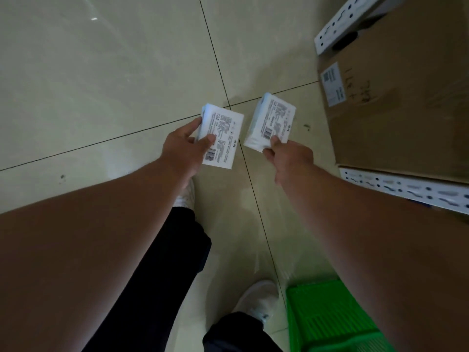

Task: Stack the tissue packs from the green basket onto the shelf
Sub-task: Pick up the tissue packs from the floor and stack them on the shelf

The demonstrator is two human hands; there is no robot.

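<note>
My left hand grips a white tissue pack with a printed label and barcode facing up, held out over the tiled floor. My right hand grips a second white tissue pack by its near end, just right of the first. The two packs are apart. The green basket sits on the floor at the bottom right, partly hidden by my right forearm. A white perforated shelf rail runs along the right edge.
A large cardboard box sits on the shelf level at the right, with another white perforated upright above it. My legs in dark trousers and white shoes stand on the pale tiled floor.
</note>
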